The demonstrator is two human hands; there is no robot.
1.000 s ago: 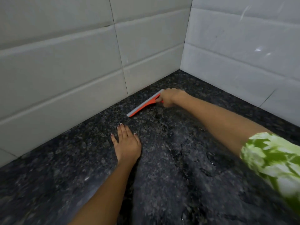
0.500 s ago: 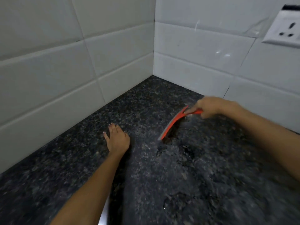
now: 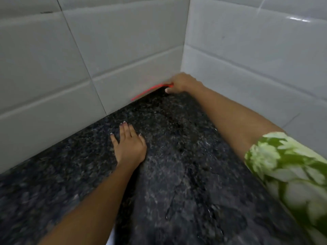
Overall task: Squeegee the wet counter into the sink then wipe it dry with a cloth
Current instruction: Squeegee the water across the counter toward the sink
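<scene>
My right hand (image 3: pixel 182 83) grips the handle of an orange squeegee (image 3: pixel 148 91) deep in the corner of the dark speckled granite counter (image 3: pixel 177 165). The blade lies along the foot of the left tiled wall, blurred by motion. My left hand (image 3: pixel 128 145) rests flat on the counter, fingers together and pointing towards the wall, holding nothing. Water film and droplets glisten on the counter between my arms. No sink and no cloth are in view.
White tiled walls (image 3: pixel 106 50) meet at a corner (image 3: pixel 184 41) right behind the squeegee and bound the counter on the left and far side. My green and white patterned sleeve (image 3: pixel 290 174) fills the lower right.
My right hand has swung the squeegee from the middle of the counter back into the corner against the left wall. The left hand stays flat on the counter.
</scene>
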